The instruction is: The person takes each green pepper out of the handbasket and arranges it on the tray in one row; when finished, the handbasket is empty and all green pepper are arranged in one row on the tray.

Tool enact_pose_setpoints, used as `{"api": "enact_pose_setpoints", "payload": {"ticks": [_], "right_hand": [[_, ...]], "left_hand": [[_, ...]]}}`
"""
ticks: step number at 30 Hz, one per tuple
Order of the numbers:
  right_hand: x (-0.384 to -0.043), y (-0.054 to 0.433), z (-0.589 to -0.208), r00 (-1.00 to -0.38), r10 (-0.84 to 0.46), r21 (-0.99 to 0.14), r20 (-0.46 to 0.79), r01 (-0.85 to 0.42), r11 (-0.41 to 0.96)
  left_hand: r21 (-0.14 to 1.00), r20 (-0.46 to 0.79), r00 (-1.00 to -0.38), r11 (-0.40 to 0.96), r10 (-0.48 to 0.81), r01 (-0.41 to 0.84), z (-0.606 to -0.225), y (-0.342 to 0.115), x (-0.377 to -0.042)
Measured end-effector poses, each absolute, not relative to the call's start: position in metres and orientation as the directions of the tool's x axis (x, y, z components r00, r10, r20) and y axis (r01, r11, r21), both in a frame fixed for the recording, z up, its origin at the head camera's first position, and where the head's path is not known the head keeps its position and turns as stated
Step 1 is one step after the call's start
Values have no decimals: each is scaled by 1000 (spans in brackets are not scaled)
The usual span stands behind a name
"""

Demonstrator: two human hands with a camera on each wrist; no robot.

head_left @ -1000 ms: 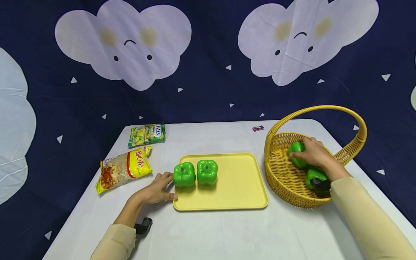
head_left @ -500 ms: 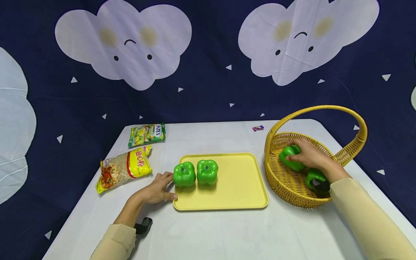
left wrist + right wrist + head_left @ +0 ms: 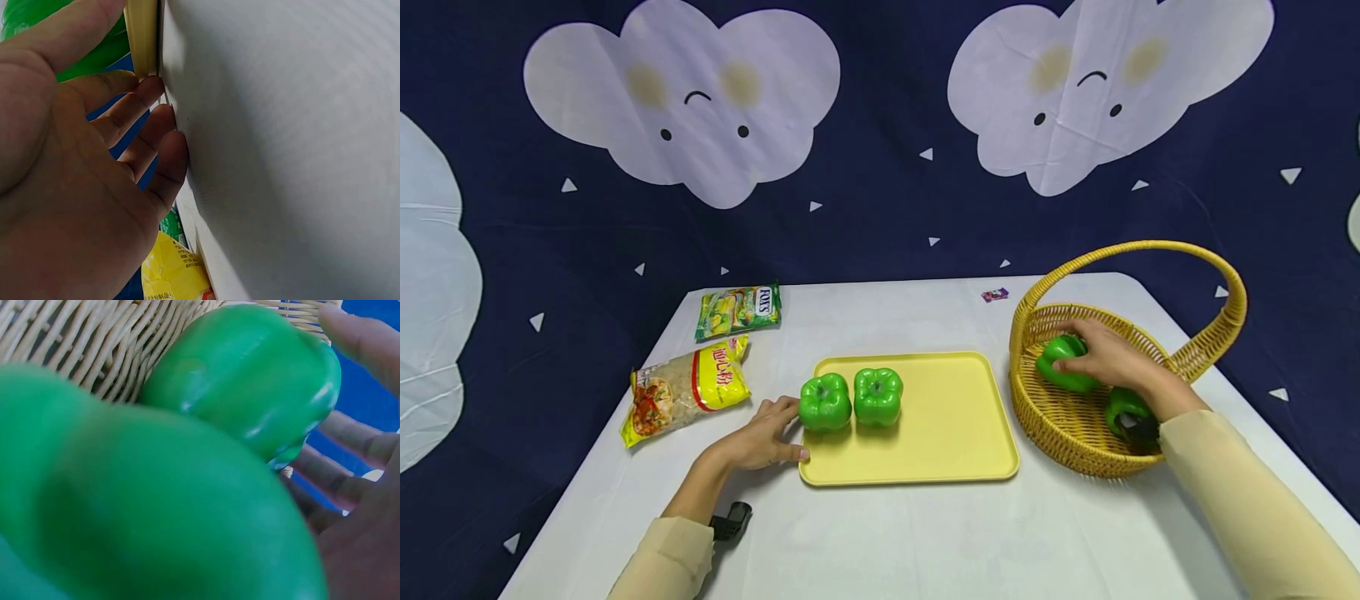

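Note:
My right hand (image 3: 1101,354) is inside the wicker basket (image 3: 1078,454), its thumb and fingers around one end of a green bell pepper (image 3: 1060,375). In the right wrist view that bell pepper (image 3: 244,381) lies against the woven wall, the fingertips partly behind it. A second green bell pepper (image 3: 1126,408) sits below my right wrist, partly hidden, and fills the right wrist view's foreground. My left hand (image 3: 760,437) rests at the left edge of the yellow tray (image 3: 955,417), fingers relaxed against its side. Two green bell peppers (image 3: 825,402) stand upright side by side on the tray's left part.
A yellow bag of dry noodles (image 3: 688,390) lies left of the tray, with a green candy bag (image 3: 739,311) behind it. A small purple-wrapped candy (image 3: 995,295) lies near the table's back edge. The basket's tall handle (image 3: 1138,247) arches over my right hand.
My right hand has moved left inside the basket with the bell pepper, which has tilted and come away from the other one there. The left hand and tray have stayed still.

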State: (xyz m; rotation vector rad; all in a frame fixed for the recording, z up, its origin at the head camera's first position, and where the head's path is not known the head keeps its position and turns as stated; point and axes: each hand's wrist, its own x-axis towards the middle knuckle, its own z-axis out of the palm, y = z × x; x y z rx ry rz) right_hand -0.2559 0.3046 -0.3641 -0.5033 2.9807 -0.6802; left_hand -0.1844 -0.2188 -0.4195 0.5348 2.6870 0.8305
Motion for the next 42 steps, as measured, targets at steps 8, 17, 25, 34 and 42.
{"api": "enact_pose_setpoints", "payload": {"ticks": [8,17,25,34,42], "right_hand": [[-259,301,-364,-964,-263,-397,-36,-227,889],[-261,295,-361,-968,-236,-380,-89,-186,906],[-260,292,-363,-962,-263,-352,-65,-225,908],[-257,286,-363,-952,-298,-361,-68,-254,897],[-255,285,-364,-954,-293,-326,-68,-256,910]], "left_hand": [[587,-158,-892,766,424,261,-420,-219,-185],[585,-158,-893,769,420,258,-421,-219,-186],[585,-158,-891,767,425,262,-420,-218,-185],[584,-158,-893,769,422,260,-420,-218,-185],[586,-158,-893,768,421,259,-419,-219,-185]]}}
